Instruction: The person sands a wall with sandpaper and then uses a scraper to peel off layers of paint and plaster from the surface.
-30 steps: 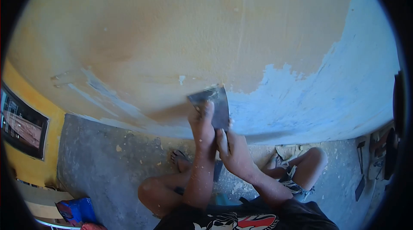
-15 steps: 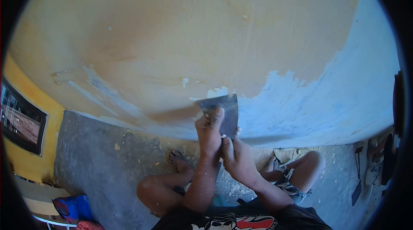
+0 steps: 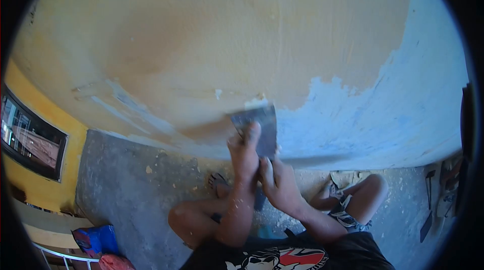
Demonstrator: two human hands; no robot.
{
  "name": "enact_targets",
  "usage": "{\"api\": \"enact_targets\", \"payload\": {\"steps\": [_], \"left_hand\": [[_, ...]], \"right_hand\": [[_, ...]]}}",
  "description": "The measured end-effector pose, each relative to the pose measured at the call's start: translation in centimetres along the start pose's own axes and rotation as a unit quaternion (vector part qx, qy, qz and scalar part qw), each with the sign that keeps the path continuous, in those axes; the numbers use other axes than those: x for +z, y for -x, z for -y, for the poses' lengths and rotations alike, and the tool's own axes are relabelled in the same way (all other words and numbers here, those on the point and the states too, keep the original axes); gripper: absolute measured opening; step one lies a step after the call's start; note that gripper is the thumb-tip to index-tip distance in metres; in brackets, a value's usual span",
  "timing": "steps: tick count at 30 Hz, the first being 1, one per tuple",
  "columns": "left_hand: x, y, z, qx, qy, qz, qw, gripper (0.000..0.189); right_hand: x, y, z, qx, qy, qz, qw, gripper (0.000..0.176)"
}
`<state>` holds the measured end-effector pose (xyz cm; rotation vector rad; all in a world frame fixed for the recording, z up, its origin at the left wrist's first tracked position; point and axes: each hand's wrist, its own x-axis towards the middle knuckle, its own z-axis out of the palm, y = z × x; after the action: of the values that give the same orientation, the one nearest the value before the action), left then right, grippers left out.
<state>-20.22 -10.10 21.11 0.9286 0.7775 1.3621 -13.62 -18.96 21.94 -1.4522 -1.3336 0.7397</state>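
Observation:
A broad, dark metal scraper has its wide edge against the wall, at the ragged lower border of the yellowish paint. My left hand is wrapped round the left side of the blade, its thumb lying up along the face. Lower down, my right hand grips the scraper's lower end, with the thumb near the blade's base; the handle itself is mostly hidden. Just above the edge shows a small bare white patch. To the right, a large whitish-blue area is stripped of yellow paint.
Paint flakes dot the grey floor below the wall. My bent legs are on either side of my arms. At left are a dark-framed window, a blue bag and a white metal rail. A long-handled tool lies at right.
The scraper and both hands have shifted slightly upward on the wall, covering more of the white patch. The view has turned a little, and the grip looks the same.

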Motion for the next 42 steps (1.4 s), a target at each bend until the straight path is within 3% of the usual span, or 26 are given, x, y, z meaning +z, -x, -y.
{"api": "enact_targets", "payload": {"steps": [2,3,4,6,9,12,13,15,17,18,21,26,29,32,35,42], "left_hand": [[0.4,0.3,0.8,0.031,-0.012,-0.007,0.999,0.024],[0.9,-0.1,0.6,0.031,0.029,-0.024,0.999,0.023],[1.1,-0.4,1.0,0.017,0.065,-0.043,0.997,0.022],[2.2,-0.8,-2.9,0.016,0.092,0.045,0.995,0.028],[2.3,0.0,-4.0,0.036,0.075,0.064,0.994,0.031],[2.7,3.3,0.7,-0.046,0.044,-0.002,0.998,0.032],[3.4,4.3,1.7,-0.076,0.065,0.033,0.994,0.032],[4.4,6.2,4.0,-0.102,0.091,0.06,0.989,0.032],[4.7,7.3,6.3,-0.139,0.273,0.175,0.936,0.033],[4.7,7.4,6.7,-0.126,0.278,0.157,0.939,0.033],[4.0,7.1,5.8,-0.17,0.269,0.231,0.919,0.037],[3.5,4.8,2.4,-0.177,0.194,0.168,0.95,0.036],[2.6,4.4,1.4,-0.157,0.173,0.137,0.963,0.032],[3.1,4.0,0.9,-0.16,0.185,0.145,0.959,0.032],[4.2,3.4,1.6,-0.167,0.231,0.153,0.946,0.031],[5.5,4.0,3.2,-0.169,0.32,0.133,0.923,0.031]], "right_hand": [[-0.3,1.2,-1.0,0.036,-0.024,-0.026,0.999,0.03],[0.0,0.9,-1.3,-0.022,0.058,-0.062,0.996,0.03],[-0.2,0.3,-0.5,-0.006,0.066,-0.075,0.995,0.03],[-1.0,-1.7,1.4,-0.043,0.012,-0.039,0.998,0.03],[-1.2,-0.7,2.0,0.01,-0.027,0.012,1.0,0.03],[-2.9,3.2,-0.2,-0.004,-0.026,-0.031,0.999,0.036],[-4.5,4.0,-0.6,-0.009,-0.019,-0.032,0.999,0.036],[-7.7,5.4,-1.2,0.074,0.03,0.022,0.997,0.037],[-10.2,6.3,-1.0,0.094,0.055,0.047,0.993,0.038],[-10.8,6.6,-0.9,0.118,0.072,0.061,0.988,0.039],[-10.6,6.5,-1.3,0.063,0.06,0.069,0.994,0.037],[-7.8,4.8,-1.5,0.064,0.004,0.077,0.995,0.037],[-6.6,4.3,-1.1,0.151,-0.221,0.188,0.945,0.03],[-6.3,4.2,0.0,0.209,-0.307,0.157,0.915,0.032],[-6.8,4.1,0.9,0.23,-0.347,0.098,0.904,0.033],[-8.4,3.9,2.0,0.234,-0.233,0.071,0.941,0.034]]}}
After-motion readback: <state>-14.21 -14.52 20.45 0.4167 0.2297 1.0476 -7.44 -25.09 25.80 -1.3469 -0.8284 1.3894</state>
